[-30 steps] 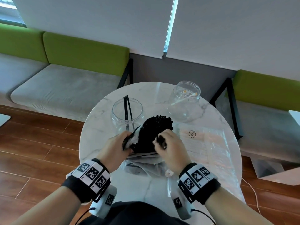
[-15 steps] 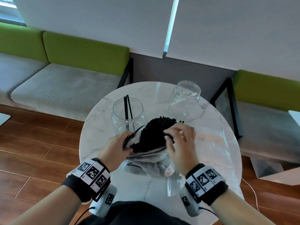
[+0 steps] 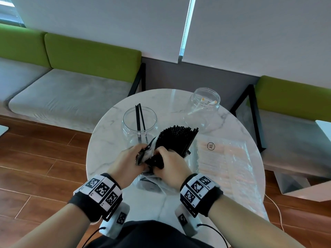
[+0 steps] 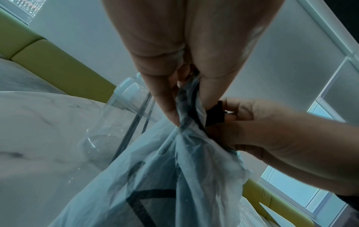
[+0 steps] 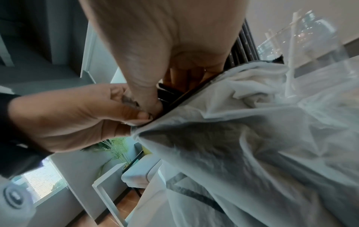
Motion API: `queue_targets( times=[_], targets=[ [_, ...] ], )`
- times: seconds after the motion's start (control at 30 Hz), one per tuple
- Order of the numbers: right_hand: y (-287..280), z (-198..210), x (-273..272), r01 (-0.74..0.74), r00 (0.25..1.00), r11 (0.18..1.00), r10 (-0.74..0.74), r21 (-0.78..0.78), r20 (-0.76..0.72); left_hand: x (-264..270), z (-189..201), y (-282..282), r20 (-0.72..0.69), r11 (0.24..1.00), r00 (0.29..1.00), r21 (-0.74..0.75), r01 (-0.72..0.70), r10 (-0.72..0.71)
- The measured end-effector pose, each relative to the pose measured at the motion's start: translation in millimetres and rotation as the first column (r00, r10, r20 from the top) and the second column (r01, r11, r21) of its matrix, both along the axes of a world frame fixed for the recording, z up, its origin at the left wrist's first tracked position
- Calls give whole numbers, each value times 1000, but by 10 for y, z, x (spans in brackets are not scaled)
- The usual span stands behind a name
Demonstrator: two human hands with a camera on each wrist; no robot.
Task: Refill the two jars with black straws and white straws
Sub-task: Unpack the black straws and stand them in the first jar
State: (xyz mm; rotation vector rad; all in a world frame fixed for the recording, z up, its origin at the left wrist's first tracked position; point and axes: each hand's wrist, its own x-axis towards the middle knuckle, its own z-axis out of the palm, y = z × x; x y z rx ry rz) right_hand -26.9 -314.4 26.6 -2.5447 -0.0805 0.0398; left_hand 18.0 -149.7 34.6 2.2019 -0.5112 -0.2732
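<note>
On the white marble table (image 3: pixel 107 140) with faint grey veining, the bundle of straws (image 3: pixel 176 140) is solid black. At its eleven o'clock a clear jar (image 3: pixel 129 126) holds two black straws; at one o'clock a second clear jar (image 3: pixel 206 111) holds white straws with orange tips. The bag (image 4: pixel 155 176) is translucent pale blue-grey with black printed lines. At three o'clock lies a clear packet (image 3: pixel 223 158), pale peach inside.

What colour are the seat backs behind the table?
Green, on the seat backs; clearest in the head view.
</note>
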Motion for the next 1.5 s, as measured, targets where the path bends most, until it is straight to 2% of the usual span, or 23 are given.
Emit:
queue_targets(
  times=[0.1, 0.33, 0.6, 0.73, 0.87, 0.97, 1.1, 1.17, 1.23, 1.33, 1.37, 1.43, 1.5],
  targets=[
    [-15, -22, -8, -45, 999, 997, 47, -63, 28, -7, 11, -22, -20, 1000, 1000, -8, 3, -3],
    [-108, 21, -119, 1, 998, 1000, -2, 19, 67, 10, 17, -47, 3, 999, 1000, -53, 5, -4],
    [-105, -50, -128, -17, 984, 1000, 14, 17, 176, -28, 38, -45, -17, 999, 999, -42, 32, -33],
    [-104, -22, -149, -28, 977, 1000, 28, -4, 213, -20, 32, -28, -39, 998, 999, -69, 1, -4],
    [-116, -26, -161, -13, 974, 999, 5, 35, 225, -9, 25, -19, -91, 996, 996, -88, -33, 25],
    [-186, -4, -172, 8, 964, 998, -24, 61, 267, -7, 17, 6, -79, 996, 997, -91, -22, 15],
    [-349, 76, -179, -72, 945, 997, 74, -16, 318, -16, 24, -4, -209, 997, 975, -22, -81, 74],
    [-410, 112, -173, -88, 916, 992, 115, -87, 385, -13, 25, -15, -285, 998, 957, 50, -46, 58],
    [-474, 152, -159, -48, 893, 996, 75, -72, 443, -4, 34, -25, -298, 998, 954, 64, -13, 32],
    [-626, 178, -128, 71, 846, 996, -89, 54, 526, 5, 40, -24, -295, 999, 955, 48, 6, 9],
    [-674, 170, -125, 110, 827, 992, -121, 53, 549, 8, 36, -18, -296, 999, 955, 44, 13, 0],
    [-754, 136, -122, 191, 802, 981, -142, -24, 580, -1, 26, -1, -287, 999, 958, 43, 31, -18],
    [-772, 103, -154, 275, 813, 954, -167, -115, 558, 0, 9, 14, -272, 998, 962, 46, 42, -28]
  ],
)
